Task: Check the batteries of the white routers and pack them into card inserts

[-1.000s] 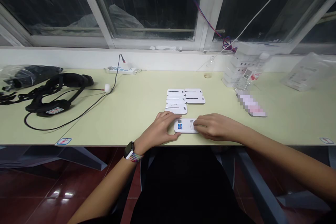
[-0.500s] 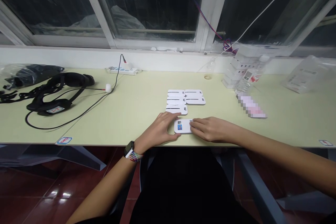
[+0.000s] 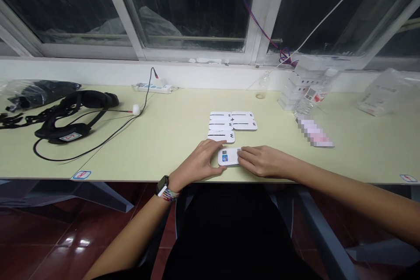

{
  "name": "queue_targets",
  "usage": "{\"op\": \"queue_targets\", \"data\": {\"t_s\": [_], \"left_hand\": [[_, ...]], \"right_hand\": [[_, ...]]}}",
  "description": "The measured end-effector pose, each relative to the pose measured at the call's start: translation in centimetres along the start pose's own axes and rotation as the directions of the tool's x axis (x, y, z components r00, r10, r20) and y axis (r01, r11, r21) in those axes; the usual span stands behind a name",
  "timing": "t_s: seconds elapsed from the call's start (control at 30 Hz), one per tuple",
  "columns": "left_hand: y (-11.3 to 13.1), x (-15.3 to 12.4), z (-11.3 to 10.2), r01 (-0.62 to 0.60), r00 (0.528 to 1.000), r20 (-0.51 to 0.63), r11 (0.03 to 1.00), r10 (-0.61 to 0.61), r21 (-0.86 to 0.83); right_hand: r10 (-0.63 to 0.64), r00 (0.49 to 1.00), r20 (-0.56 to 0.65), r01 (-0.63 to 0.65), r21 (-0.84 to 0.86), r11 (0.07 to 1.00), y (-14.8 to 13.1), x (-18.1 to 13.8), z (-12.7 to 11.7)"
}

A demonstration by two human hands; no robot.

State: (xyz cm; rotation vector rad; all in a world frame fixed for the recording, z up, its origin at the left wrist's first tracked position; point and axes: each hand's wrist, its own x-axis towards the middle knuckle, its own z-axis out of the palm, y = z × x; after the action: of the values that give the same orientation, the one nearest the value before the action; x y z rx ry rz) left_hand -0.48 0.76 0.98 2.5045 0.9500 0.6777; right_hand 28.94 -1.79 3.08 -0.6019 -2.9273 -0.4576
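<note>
A white card stack (image 3: 230, 156) with small printed pictures lies near the table's front edge, between my two hands. My right hand (image 3: 259, 160) has its fingers bunched together over the stack's right end, gripping it and covering that part. At the left end, my left hand (image 3: 205, 159) curves with thumb and forefinger spread apart. Its thumb tip touches the near edge, while the forefinger reaches past the far edge beside the nearest laid-out card. Several white cards (image 3: 220, 125), each with a black line and a "W", lie in two columns just beyond.
A black headset (image 3: 62, 129) with a looping cable is at the left, near a power strip (image 3: 154, 89). To the right are a blurred phone-shaped object (image 3: 315, 132), a plastic bottle (image 3: 310, 96), white boxes (image 3: 289, 92) and a clear bag (image 3: 377, 94). A small bottle (image 3: 261, 87) stands at the back.
Hardly anything differs. Both hands stay in place around the card stack, and the view has shifted very slightly.
</note>
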Motion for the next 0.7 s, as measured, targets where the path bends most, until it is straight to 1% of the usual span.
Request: {"op": "queue_targets", "data": {"t_s": [0.07,0.1,0.17,0.2,0.27,0.33,0.4,0.5,0.6,0.7], "left_hand": [[-0.1,-0.1,0.1,0.001,1.0,-0.006,1.0,-0.001,0.005],[-0.1,-0.1,0.2,0.001,1.0,-0.011,1.0,-0.001,0.007],[-0.2,-0.2,0.4,-0.001,1.0,-0.024,1.0,0.001,0.011],[-0.2,-0.2,0.4,-0.001,1.0,-0.031,1.0,0.001,0.012],[-0.3,-0.3,0.5,0.001,0.999,-0.039,1.0,0.0,0.013],[-0.3,-0.3,0.5,-0.005,0.999,-0.04,1.0,0.005,0.015],[-0.3,-0.3,0.4,-0.007,0.999,-0.034,1.0,0.008,0.019],[-0.3,-0.4,0.4,0.011,1.0,-0.016,1.0,-0.011,0.005],[-0.2,-0.4,0.3,0.037,0.999,-0.002,0.999,-0.037,-0.027],[-0.2,-0.4,0.3,0.046,0.999,-0.001,0.998,-0.046,-0.043]], "right_hand": [[0.013,1.0,0.006,-0.014,0.03,0.999,-0.2,0.1,-0.4],[0.044,0.999,0.005,-0.044,0.061,0.997,-0.3,0.1,-0.6],[0.173,0.985,-0.006,-0.17,0.165,0.972,-0.7,0.0,-1.0],[0.259,0.966,-0.005,-0.251,0.233,0.939,-0.8,0.0,-1.0],[0.414,0.91,0.024,-0.393,0.367,0.843,-1.1,-0.1,-1.0],[0.488,0.869,0.075,-0.463,0.469,0.752,-1.1,0.0,-0.7],[0.523,0.845,0.113,-0.495,0.537,0.683,-1.0,0.2,-0.4],[0.546,0.824,0.153,-0.52,0.585,0.622,-0.7,0.7,-0.2],[0.541,0.821,0.181,-0.53,0.594,0.605,-0.5,1.0,-0.3],[0.531,0.832,0.158,-0.509,0.597,0.62,-0.5,1.1,-0.4]]}}
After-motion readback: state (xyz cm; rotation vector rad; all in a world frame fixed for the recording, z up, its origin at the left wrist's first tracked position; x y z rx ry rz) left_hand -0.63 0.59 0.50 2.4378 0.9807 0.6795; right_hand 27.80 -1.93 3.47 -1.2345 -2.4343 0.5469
